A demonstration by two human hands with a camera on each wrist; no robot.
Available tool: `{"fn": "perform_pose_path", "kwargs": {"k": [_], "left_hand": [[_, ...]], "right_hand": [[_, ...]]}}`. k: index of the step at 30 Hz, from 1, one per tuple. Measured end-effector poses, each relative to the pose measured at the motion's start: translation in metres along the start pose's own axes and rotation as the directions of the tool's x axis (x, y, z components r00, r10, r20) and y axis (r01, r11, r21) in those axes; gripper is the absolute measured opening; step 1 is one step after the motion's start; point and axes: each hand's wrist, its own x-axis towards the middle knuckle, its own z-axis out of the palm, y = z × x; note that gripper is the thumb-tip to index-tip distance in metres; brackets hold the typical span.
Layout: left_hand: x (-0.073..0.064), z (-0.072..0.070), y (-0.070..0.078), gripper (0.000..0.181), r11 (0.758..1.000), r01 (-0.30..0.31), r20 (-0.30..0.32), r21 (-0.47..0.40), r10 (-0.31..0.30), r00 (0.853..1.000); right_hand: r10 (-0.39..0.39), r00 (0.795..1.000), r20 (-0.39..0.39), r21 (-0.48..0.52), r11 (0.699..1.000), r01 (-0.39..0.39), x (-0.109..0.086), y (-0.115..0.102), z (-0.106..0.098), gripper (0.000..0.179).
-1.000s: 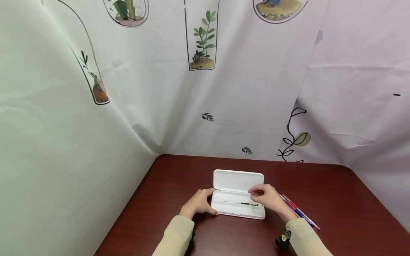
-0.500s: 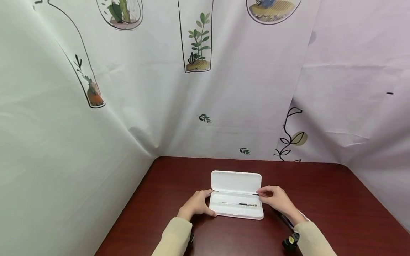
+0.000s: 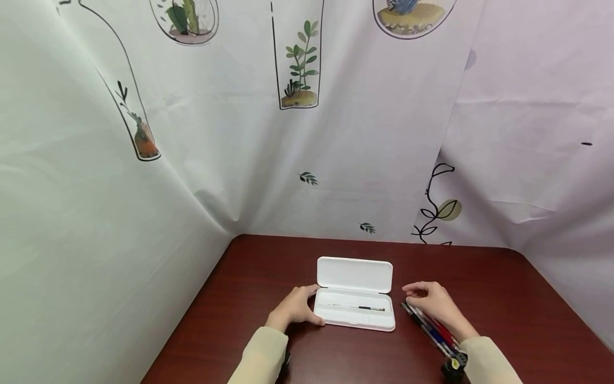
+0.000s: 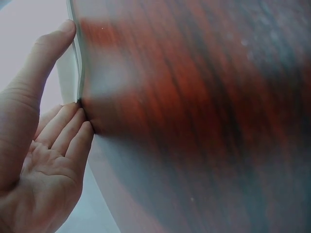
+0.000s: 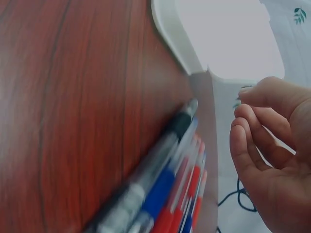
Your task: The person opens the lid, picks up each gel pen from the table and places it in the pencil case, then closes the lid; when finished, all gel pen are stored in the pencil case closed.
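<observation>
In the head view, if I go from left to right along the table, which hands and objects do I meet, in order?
Left hand → case → right hand. The loose pens overlap the right hand's place, so they are left out.

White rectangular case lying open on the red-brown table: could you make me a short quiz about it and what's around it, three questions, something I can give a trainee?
1. Short answer: Which hand holds the left end of the open, white, rectangular, plastic-looking case?

2. True or false: The slim black, blue and red pens lie on the dark red-brown, wood-grained table, to the right of the case.

3. Multiple choice: What does the right hand hold?
A) A pen
B) Nothing
C) The case

Key:
1. The left hand
2. True
3. B
</observation>
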Motion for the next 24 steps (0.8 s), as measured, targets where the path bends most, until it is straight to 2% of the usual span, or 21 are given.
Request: {"fn": "perform_pose_path", "kwargs": {"k": [10,18,24], "left_hand": [[0.0,-0.001,0.0,0.087,1.0,-0.003,-0.007,0.003,0.003,1.0],[-0.002,0.001,0.0,0.089,1.0,0.012,-0.008,0.014,-0.012,1.0],[-0.002,0.002,0.0,0.087,1.0,-0.002,-0.015,0.011,0.002,1.0]], "right_hand": [[0.026,0.999,-0.032,-0.076,0.997,-0.028,-0.011,0.017,-0.019,0.026],[0.16,0.987,-0.02,-0.049,0.986,-0.161,-0.018,0.029,-0.025,0.026],[0.202,0.979,-0.029,-0.048,0.978,-0.203,-0.021,0.032,-0.03,0.027]]}}
